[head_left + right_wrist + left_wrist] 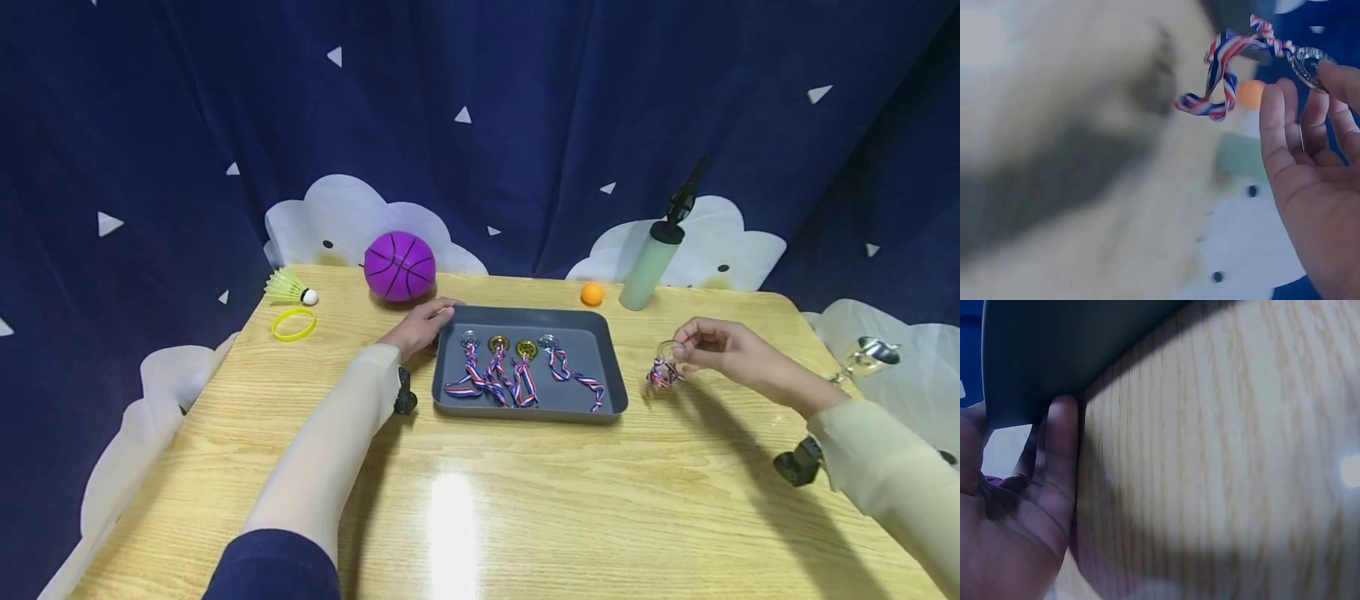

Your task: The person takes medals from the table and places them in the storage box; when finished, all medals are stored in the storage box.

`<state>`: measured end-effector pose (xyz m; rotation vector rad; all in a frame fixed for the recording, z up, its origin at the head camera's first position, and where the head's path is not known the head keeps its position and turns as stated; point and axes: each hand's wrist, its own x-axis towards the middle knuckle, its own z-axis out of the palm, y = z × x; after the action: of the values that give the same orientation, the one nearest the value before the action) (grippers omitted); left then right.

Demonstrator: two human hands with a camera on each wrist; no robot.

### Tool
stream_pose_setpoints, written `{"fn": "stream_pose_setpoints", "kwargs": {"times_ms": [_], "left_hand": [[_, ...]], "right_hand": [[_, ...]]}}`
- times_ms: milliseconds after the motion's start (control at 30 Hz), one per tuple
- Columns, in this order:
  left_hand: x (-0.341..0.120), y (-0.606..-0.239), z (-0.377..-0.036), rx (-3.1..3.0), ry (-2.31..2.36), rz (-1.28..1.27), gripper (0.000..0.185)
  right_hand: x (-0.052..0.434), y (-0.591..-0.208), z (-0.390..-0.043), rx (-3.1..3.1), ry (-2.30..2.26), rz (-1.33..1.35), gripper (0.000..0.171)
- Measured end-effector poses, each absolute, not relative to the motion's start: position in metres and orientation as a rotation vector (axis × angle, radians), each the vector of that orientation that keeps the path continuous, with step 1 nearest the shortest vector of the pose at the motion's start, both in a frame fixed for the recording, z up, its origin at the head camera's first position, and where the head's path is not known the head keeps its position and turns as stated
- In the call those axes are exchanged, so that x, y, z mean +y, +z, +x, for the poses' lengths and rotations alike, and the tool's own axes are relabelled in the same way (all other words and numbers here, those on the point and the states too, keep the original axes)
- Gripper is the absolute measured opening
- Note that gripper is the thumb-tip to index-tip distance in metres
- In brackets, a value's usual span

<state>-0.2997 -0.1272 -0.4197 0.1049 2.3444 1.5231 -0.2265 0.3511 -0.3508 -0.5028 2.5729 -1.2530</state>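
Observation:
A dark grey tray [525, 412] lies on the table with several medals inside, silver and gold, on red, white and blue ribbons. My left hand [422, 327] grips the tray's upper left corner; in the left wrist view its fingers [1061, 434] lie against the tray's wall [1029, 362], and the thumb is partly hidden. Right of the tray, my right hand [722, 348] holds a silver medal [1311, 65] pinched between thumb and fingers above the table. The medal's striped ribbon [1225, 59] hangs loose and bunched.
Behind the tray stand a purple basketball [400, 267], an orange ball [592, 293] and a pale green hand pump [651, 267]. A yellow shuttlecock [288, 287] and a yellow wristband [293, 337] lie at the left. A silver trophy cup [870, 357] is beyond the right arm.

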Motion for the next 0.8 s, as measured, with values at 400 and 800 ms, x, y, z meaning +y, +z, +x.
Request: {"fn": "stream_pose_setpoints", "kwargs": {"times_ms": [400, 800], "left_hand": [[-0.126, -0.419, -0.296, 2.336, 1.533, 0.102, 0.043], [-0.127, -0.418, -0.296, 2.338, 1.531, 0.125, 0.044]], "right_hand": [[0.294, -0.311, -0.248, 2.316, -1.434, -0.604, 0.022], [0.236, -0.349, -0.271, 2.435, -1.204, -0.496, 0.019]]}}
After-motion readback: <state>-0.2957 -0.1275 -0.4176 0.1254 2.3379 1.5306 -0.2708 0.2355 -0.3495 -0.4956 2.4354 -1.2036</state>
